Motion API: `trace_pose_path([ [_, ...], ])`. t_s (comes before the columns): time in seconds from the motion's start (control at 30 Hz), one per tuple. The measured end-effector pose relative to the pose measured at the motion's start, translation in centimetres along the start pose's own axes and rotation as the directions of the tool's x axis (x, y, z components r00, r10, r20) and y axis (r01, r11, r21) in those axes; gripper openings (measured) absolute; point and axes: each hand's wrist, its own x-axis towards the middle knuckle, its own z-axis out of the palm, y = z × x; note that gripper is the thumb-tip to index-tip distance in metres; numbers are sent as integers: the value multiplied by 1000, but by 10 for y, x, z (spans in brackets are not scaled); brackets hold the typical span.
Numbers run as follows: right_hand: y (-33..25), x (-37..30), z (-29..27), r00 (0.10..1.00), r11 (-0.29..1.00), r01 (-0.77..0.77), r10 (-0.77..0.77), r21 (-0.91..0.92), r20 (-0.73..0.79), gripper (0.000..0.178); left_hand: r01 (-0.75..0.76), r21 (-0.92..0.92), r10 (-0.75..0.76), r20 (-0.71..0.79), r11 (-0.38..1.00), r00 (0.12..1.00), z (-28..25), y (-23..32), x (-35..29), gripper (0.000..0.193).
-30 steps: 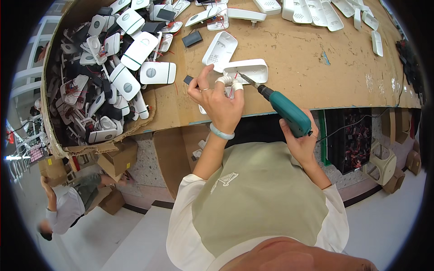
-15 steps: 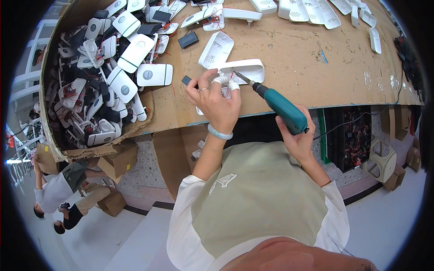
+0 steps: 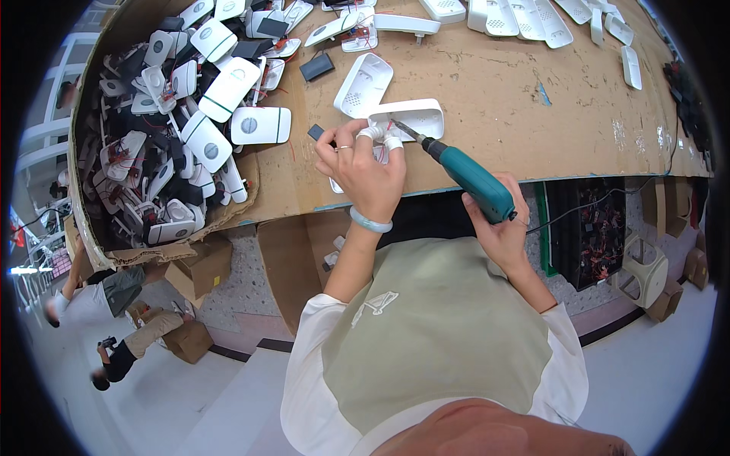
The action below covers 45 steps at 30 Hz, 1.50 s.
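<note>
Your left hand (image 3: 363, 171) was closed over a white shell (image 3: 407, 119) at the near edge of the bench (image 3: 532, 114), its taped fingertips pinning the shell down, while your right hand (image 3: 498, 228) gripped a teal driver (image 3: 465, 176) whose bit met the shell's near left corner. Judging from how things lay, you were partway through a long run: this shell was under the bit, another open shell (image 3: 363, 83) lay touching it on the far side, and a row of white covers (image 3: 525, 15) sat along the far edge, apart from you. To the left, a cardboard box (image 3: 182, 129) was heaped with white units and loose black parts trailing red wires, so plenty seemed left to handle; whether the screw in hand was seated I could not tell. A small black part (image 3: 316, 67) lay far left of the shells. The bench was bare, worn board, scuffed and marked with a blue stain. Below it stood cartons (image 3: 201, 266) on a pale floor, where other people crouched at the far left, and a cable ran off to the right.
</note>
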Motion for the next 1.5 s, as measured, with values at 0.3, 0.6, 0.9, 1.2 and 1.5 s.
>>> trace_pose_path([
  [0.3,-4,-3,-3,999,998,-31,33,58,-42,22,6,12,-6,-5,1000,1000,1,1,0,21],
  [0.6,-6,-12,-12,988,984,-137,144,114,-52,21,7,35,-6,-21,999,1000,1,1,0,19],
  [0.9,-5,-15,-16,987,983,-145,152,113,-57,21,29,71,-28,-7,997,1000,-3,6,-1,17],
  [1.2,-3,-6,-3,993,987,-73,85,141,-82,18,54,-14,-53,19,998,998,-12,8,0,17],
  [1.5,-6,-9,-8,989,984,-114,126,138,-80,20,71,-115,-67,42,991,997,-18,7,3,15],
])
